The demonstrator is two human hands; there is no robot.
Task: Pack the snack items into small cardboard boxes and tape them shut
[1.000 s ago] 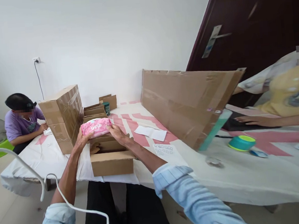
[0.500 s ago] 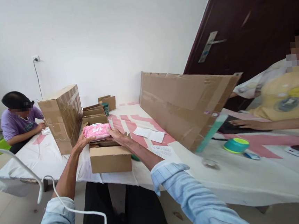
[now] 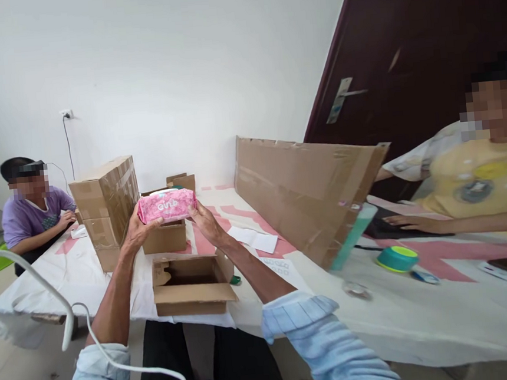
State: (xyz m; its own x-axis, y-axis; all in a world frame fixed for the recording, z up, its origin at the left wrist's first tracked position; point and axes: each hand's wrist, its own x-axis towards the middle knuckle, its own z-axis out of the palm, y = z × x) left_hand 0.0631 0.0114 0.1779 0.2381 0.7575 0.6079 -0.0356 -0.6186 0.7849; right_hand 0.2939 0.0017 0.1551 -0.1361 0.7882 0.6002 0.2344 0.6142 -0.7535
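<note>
I hold a pink soft pack (image 3: 167, 206) with white lettering up in the air between both hands. My left hand (image 3: 136, 231) grips its left end and my right hand (image 3: 204, 221) grips its right end, fingers curled round it. Below them an open, empty small cardboard box (image 3: 192, 284) sits at the near table edge, flaps spread. Another small brown box (image 3: 165, 238) stands just behind it, under the pack.
A tall taped carton (image 3: 106, 204) stands at left, a long cardboard sheet (image 3: 305, 191) leans at right. White paper (image 3: 253, 239), a teal dish (image 3: 397, 258) and a white cable (image 3: 74, 324) lie about. One person sits far left (image 3: 31, 209), another at right (image 3: 479, 182).
Both hands have lifted the pink pack higher, away from the open box. The view has tilted, so the box's empty inside now shows.
</note>
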